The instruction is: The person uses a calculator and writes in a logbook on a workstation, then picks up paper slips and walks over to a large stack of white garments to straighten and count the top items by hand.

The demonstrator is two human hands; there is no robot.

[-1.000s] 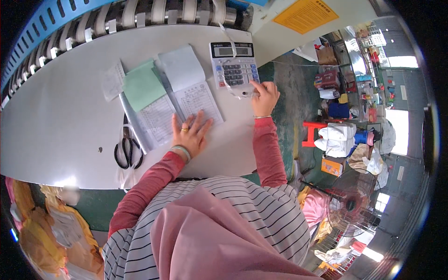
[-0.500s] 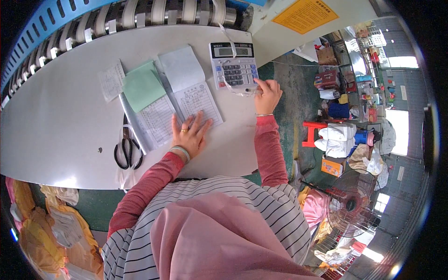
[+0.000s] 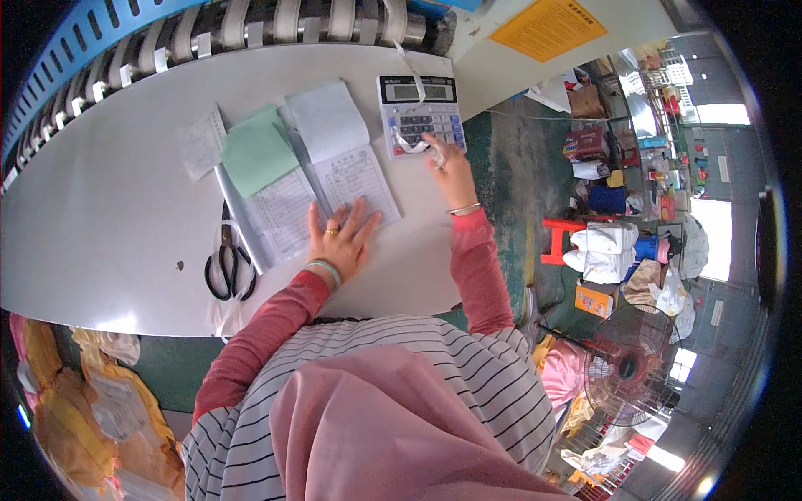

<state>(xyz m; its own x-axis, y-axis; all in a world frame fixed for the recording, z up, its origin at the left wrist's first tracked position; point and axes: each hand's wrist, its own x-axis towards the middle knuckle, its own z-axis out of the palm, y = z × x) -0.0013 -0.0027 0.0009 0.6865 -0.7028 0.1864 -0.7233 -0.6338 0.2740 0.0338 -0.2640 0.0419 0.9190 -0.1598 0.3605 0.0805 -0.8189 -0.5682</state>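
Note:
My left hand [image 3: 341, 244] lies with its fingers spread on the lower edge of an open form book [image 3: 357, 179] with handwritten lines. Next to it on the left is a second ruled form book [image 3: 280, 219], partly covered by green slips [image 3: 257, 154]. My right hand [image 3: 452, 174] is over the lower keys of a grey calculator [image 3: 420, 117], index finger stretched toward them and the other fingers partly bent. A white strip [image 3: 409, 67] hangs across the calculator's display and curls by that hand. Black-handled scissors [image 3: 227, 265] lie left of the books, their blades partly hidden.
All this rests on a pale tabletop [image 3: 109, 209] with a curved edge. Behind it runs a machine roller with white bands [image 3: 288, 21]. To the right are a red stool [image 3: 558, 240], a stack of white bundles [image 3: 606, 250] and a standing fan [image 3: 628, 364].
My right hand has moved left from the calculator's lower right corner to over its lower keys, shifting the end of the white strip. My left hand stays on the form book.

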